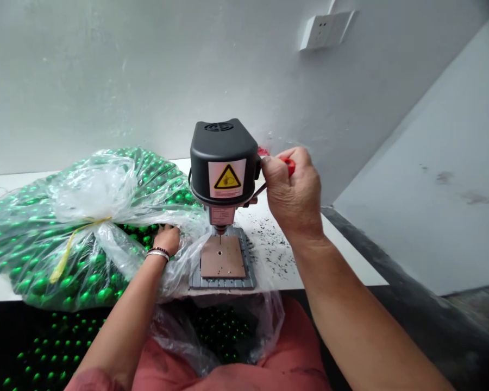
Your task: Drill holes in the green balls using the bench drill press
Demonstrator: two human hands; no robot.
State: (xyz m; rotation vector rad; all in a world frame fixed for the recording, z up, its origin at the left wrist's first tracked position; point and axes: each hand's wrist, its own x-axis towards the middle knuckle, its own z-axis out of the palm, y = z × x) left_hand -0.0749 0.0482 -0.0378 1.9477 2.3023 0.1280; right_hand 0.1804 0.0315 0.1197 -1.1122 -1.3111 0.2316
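Observation:
A small black drill press (225,155) with a yellow warning label stands in the middle of the table. Its thin bit points down over a brown plate (228,263) with a small hole, on a grey slotted base (248,271). My right hand (294,190) is closed around the press's red-knobbed lever (290,166), right of the motor housing. Left of the base, my left hand (168,239) reaches in among shiny green beads (140,236) at an opening in the clear plastic bag; its fingertips are hidden there.
A large clear bag of green beads (92,279), tied with yellow, covers the table's left side. Dark shavings (275,250) lie right of the press. Another open bag of beads (222,328) hangs at my lap. A wall rises behind, with a socket (326,30).

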